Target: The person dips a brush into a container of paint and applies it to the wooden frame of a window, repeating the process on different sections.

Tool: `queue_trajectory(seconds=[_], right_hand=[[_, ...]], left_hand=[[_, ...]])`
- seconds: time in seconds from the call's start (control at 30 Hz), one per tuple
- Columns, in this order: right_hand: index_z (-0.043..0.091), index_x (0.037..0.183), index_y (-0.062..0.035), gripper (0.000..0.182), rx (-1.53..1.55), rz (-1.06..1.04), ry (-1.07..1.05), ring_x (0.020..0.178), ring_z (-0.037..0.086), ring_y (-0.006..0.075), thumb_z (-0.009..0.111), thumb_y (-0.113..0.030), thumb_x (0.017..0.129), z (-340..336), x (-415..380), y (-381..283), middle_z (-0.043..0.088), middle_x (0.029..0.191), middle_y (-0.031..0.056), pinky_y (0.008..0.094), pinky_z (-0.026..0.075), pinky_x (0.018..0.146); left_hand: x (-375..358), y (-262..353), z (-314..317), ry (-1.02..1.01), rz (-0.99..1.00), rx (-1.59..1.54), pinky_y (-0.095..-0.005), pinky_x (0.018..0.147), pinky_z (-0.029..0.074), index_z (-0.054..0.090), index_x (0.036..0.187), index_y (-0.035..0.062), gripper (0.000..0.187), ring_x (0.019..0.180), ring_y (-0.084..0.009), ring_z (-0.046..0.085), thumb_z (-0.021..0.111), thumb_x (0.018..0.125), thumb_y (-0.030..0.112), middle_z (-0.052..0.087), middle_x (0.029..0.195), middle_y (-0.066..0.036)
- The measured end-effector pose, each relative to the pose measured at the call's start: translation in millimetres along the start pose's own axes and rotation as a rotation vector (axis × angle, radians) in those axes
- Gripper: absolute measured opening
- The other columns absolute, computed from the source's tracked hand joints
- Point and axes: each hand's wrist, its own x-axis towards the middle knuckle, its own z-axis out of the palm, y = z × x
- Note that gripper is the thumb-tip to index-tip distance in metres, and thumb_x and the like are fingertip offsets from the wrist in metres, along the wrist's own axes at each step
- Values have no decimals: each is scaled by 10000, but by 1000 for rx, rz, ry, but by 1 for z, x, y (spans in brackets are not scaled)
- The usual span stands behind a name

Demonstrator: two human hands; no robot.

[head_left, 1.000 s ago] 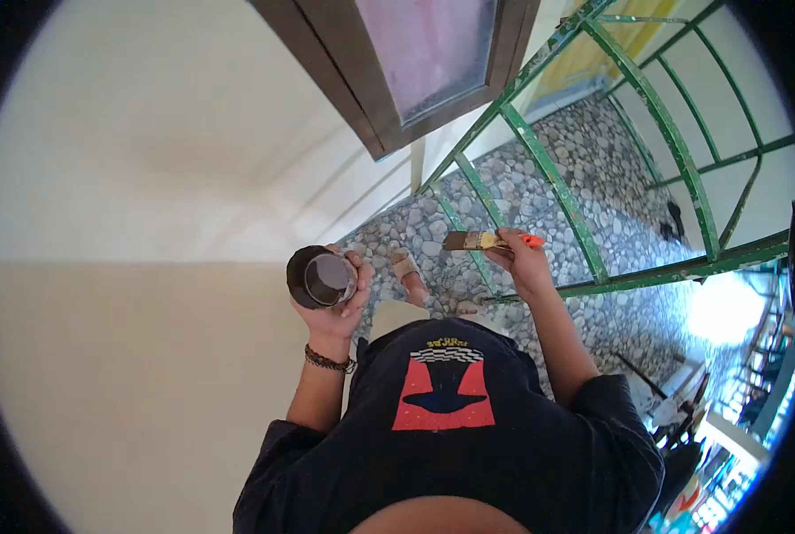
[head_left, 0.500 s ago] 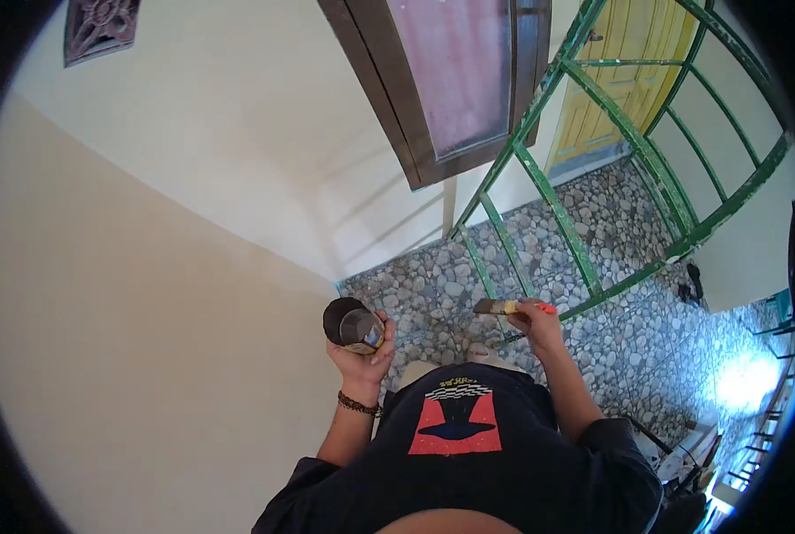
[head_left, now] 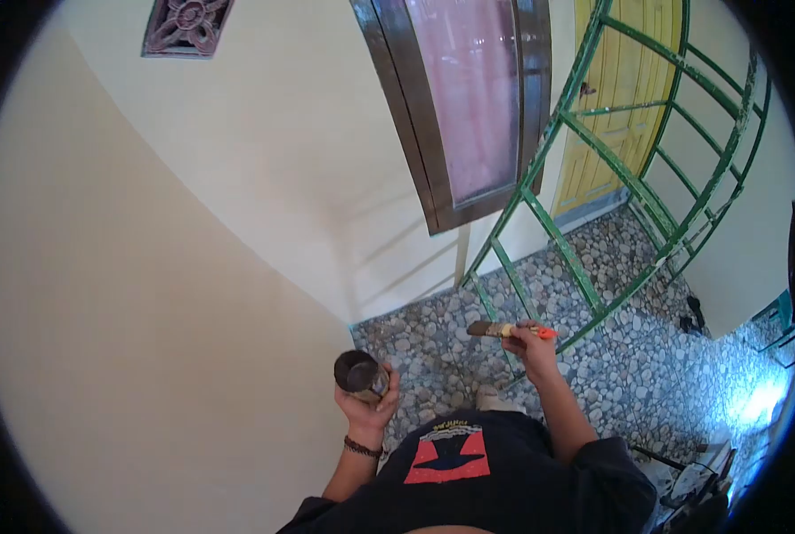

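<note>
My left hand [head_left: 367, 410] is wrapped round a paint can [head_left: 362, 377], its open top tilted up toward me and its inside dark brown. A beaded bracelet circles that wrist. In my right hand [head_left: 533, 350] is a paintbrush [head_left: 494, 329], gripped by its orange-tipped handle. The brush's dark bristles point left, toward the side where the can is, with a gap between brush and can. Both hands are in front of my body, above the pebbled floor.
A green metal ladder [head_left: 583, 258] leans at the right, before a yellow door [head_left: 611, 116]. Ahead is a brown-framed window [head_left: 469, 116] with a pink curtain. Cream walls [head_left: 184, 338] meet in a corner at left. Dark sandals [head_left: 693, 313] lie on the pebble-patterned floor [head_left: 451, 347].
The view has tilted up, so the window, ladder and door show more fully. Both hands appear lower in the picture, still holding the can and the paintbrush.
</note>
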Motion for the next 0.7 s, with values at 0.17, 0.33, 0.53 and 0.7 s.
queue_trajectory(seconds=[0.17, 0.33, 0.53, 0.7], right_hand=[[540, 995, -7, 202, 11, -30, -27, 699, 674, 243, 640, -22, 820, 6, -17, 27, 644, 903, 138, 355, 598, 641], [518, 996, 2, 216, 14, 21, -37, 689, 679, 254, 642, -33, 822, 23, -26, 39, 649, 882, 153, 370, 597, 620], [502, 957, -52, 190, 36, 11, -55, 642, 671, 243, 633, -32, 821, 53, 0, 40, 638, 838, 131, 378, 605, 594], [490, 935, -69, 186, 65, -26, -79, 609, 656, 243, 632, -59, 815, 75, 26, 15, 622, 783, 110, 394, 589, 565]], left_hand=[[-26, 12, -24, 9, -11, -41, -269, 388, 343, 615, 1042, 28, 641, 756, -330, 521, 412, 830, 597, 605, 976, -195], [-38, 23, -37, 127, 23, -51, -289, 402, 339, 587, 1089, 24, 657, 753, -345, 521, 369, 835, 589, 584, 968, -211], [-35, 37, -34, 119, 27, -100, -298, 402, 332, 579, 1089, 9, 668, 736, -354, 529, 352, 828, 580, 573, 943, -219], [-8, 32, -3, 297, 234, 115, -293, 373, 295, 518, 1001, 75, 579, 466, -196, 329, 367, 906, 626, 542, 746, -114]])
